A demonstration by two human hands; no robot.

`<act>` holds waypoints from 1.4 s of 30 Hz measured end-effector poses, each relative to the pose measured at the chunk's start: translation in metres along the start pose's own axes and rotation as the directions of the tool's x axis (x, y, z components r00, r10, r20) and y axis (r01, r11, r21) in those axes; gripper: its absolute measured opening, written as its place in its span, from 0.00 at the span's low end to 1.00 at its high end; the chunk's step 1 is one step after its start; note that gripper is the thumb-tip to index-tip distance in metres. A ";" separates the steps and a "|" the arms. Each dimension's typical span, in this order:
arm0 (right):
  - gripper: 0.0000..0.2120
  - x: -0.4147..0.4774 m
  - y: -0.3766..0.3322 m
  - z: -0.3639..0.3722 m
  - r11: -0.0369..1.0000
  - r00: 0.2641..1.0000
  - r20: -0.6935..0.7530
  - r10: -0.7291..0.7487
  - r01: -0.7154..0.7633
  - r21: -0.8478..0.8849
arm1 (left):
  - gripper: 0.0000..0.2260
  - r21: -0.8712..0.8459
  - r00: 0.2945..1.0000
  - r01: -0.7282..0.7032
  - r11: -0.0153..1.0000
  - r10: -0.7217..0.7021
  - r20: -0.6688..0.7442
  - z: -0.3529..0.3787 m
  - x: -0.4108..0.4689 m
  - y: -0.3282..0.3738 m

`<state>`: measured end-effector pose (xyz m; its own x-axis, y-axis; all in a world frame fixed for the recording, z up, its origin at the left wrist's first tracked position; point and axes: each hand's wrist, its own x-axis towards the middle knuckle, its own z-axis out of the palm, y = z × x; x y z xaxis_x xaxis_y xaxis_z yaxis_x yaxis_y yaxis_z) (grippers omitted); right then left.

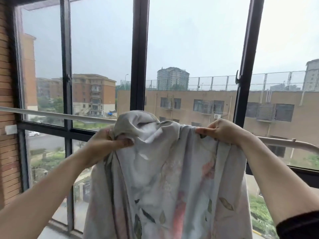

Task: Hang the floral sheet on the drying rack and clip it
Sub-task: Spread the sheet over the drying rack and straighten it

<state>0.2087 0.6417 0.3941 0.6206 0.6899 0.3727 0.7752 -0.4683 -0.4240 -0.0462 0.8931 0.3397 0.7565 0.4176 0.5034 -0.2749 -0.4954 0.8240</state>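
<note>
The floral sheet (pixel 165 178), pale grey with pink flowers and green leaves, hangs bunched in front of me at the height of the rack's white rail (pixel 57 114). My left hand (pixel 110 140) grips a gathered fold at the sheet's upper left. At the upper right edge, my right hand (pixel 221 131) pinches the fabric close to the rail. The sheet's top bulges up above the rail between both hands. The rail's middle stretch is hidden behind the cloth. No clip is in sight.
Tall windows with dark frames (pixel 139 54) stand right behind the rail, with a handle (pixel 237 77) on the right frame. A brick wall (pixel 6 118) closes the left side. The rail's right end (pixel 300 144) curves down.
</note>
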 end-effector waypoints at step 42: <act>0.39 0.046 -0.053 0.047 0.983 0.987 0.138 0.088 -0.064 -0.171 | 0.11 0.251 0.996 0.085 0.964 -0.078 -0.038 0.040 0.169 -0.005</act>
<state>0.1909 0.7246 0.3949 0.6644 0.7153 0.2165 0.7425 -0.5989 -0.2999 0.1065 0.9357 0.4104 0.7522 0.4841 0.4470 -0.0516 -0.6330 0.7724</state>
